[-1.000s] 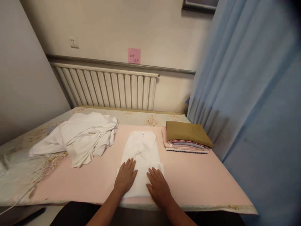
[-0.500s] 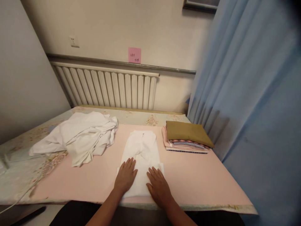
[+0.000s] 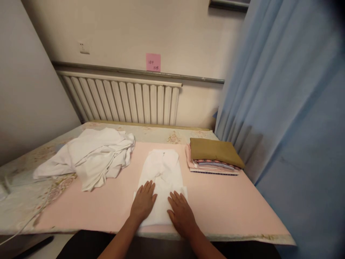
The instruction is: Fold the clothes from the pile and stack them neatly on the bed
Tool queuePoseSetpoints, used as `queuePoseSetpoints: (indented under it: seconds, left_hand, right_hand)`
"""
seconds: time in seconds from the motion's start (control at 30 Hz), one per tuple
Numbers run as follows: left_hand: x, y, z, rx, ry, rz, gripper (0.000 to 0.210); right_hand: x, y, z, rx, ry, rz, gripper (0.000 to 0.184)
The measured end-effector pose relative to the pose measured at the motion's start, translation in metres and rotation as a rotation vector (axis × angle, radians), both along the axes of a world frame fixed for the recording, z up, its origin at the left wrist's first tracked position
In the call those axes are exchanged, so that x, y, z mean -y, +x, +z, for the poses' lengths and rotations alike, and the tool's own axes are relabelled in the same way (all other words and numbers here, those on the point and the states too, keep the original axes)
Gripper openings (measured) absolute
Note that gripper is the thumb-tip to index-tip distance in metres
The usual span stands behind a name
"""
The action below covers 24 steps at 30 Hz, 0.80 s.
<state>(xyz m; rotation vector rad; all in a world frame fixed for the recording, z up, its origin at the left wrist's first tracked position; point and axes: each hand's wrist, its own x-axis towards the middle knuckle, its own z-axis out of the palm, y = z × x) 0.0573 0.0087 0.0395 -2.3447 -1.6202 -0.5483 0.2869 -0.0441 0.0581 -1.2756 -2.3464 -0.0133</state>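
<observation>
Flat on the pink cloth (image 3: 229, 205), under the left hand (image 3: 142, 203) and right hand (image 3: 182, 214), whose fingers rest extended, slightly apart and pinching nothing, is a folded white garment (image 3: 162, 192), rumpled mid-panel, probably light, soft and limp (best lifted, I'd judge, by both side edges).

This looks like a room in a home: a ribbed radiator (image 3: 121, 100) runs along a plain wall (image 3: 121, 28) with a socket (image 3: 83, 48), a long blue curtain (image 3: 258, 97) hangs at the right, and a flowered cloth (image 3: 174, 137) covers the tabletop, where a garment (image 3: 164, 165) and folded clothes (image 3: 215, 149) lie.
</observation>
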Motion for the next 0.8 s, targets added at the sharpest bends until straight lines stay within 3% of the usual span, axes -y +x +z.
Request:
queuePoseSetpoints:
  seconds: [0.8]
  left_hand:
    - [-0.0002, -0.0012, -0.0023, 0.001, -0.026, 0.001, 0.049]
  right_hand:
    - [0.001, -0.0017, -0.0014, 0.002, -0.026, 0.0, 0.043]
